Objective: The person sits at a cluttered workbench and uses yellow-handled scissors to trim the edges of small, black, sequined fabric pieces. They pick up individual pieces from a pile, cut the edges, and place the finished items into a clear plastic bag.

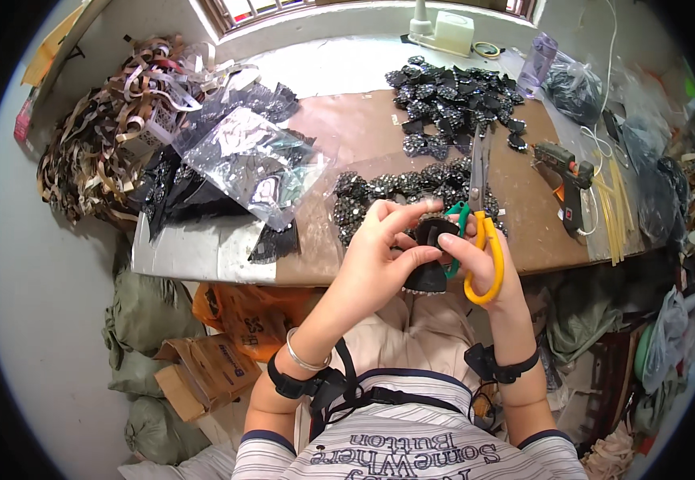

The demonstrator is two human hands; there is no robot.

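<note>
Between my two hands is a small black fabric piece point(426, 278) with a sparkly beaded edge, held over the table's front edge. My left hand point(383, 244) pinches it from the left with thumb and fingers. My right hand point(482, 260) presses its thumb on the right side of the same piece. Scissors point(478, 172) with one yellow and one green handle also sit in my right hand, their blades pointing away from me. Just beyond my hands lies a cluster of black beaded pieces point(387, 188), partly hidden by them. A second heap of such pieces point(451, 100) lies farther back.
A glue gun point(562, 172) and yellowish glue sticks point(616, 210) lie at right. Clear plastic bagging point(255, 164) covers black fabric at left, beside heaped ribbon strips point(99, 148). A purplish bottle point(537, 66) stands at the back. Below are an orange bag point(243, 312) and a cardboard box point(215, 372).
</note>
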